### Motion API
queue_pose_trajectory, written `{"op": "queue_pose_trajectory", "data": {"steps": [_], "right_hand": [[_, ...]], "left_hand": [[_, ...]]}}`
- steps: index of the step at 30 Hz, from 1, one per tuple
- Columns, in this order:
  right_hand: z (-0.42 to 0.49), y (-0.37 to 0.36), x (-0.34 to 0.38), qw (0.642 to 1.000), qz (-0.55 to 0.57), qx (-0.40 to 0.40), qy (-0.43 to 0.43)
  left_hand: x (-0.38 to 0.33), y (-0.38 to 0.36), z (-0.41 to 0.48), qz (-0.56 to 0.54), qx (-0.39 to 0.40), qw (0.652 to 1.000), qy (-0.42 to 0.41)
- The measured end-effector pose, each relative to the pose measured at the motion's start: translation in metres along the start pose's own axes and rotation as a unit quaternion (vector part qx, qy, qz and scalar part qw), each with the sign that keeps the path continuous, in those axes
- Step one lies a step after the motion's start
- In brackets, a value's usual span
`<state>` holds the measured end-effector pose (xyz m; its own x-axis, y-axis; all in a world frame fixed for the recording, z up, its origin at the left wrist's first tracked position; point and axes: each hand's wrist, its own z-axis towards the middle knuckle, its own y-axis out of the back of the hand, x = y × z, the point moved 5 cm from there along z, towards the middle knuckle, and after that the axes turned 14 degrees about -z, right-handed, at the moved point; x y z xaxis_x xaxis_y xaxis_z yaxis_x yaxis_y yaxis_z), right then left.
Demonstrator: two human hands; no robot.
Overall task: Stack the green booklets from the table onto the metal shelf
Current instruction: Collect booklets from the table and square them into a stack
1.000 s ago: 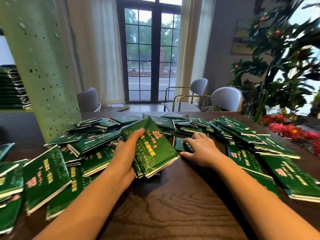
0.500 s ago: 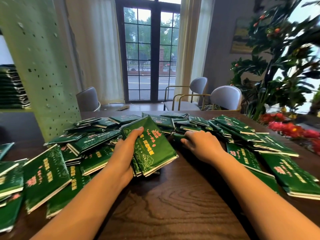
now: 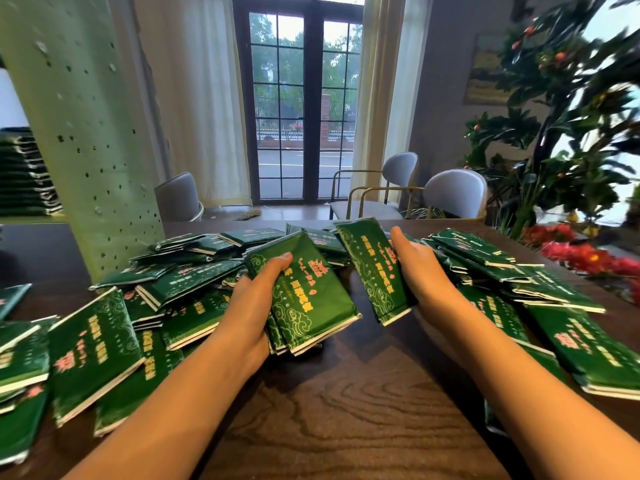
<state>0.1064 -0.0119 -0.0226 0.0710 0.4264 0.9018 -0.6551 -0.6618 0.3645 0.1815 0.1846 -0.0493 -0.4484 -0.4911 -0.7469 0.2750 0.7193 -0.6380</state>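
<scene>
At the table (image 3: 346, 427), booklet stack (image 3: 311, 296) in left hand (image 3: 256, 299), booklet (image 3: 370, 268) in right hand (image 3: 422, 271).

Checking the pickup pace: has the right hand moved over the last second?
Yes. The right hand has risen toward the far edge of the table, lifting a booklet with it in its grip.
</scene>
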Motion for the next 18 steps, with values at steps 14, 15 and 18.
{"op": "queue_pose_trajectory", "data": {"steps": [14,15,18], "right_hand": [[-0.044,-0.051,0.031,0.981,0.131,0.126,0.061],[-0.046,-0.054,0.032,0.984,0.105,0.116,0.081],[-0.054,-0.059,0.036,0.987,0.068,0.089,0.114]], "left_hand": [[-0.001,0.002,0.003,0.036,-0.019,0.995,-0.089],[0.0,0.007,0.009,0.047,-0.032,0.993,-0.106],[0.008,0.02,0.027,0.041,-0.041,0.992,-0.115]]}}
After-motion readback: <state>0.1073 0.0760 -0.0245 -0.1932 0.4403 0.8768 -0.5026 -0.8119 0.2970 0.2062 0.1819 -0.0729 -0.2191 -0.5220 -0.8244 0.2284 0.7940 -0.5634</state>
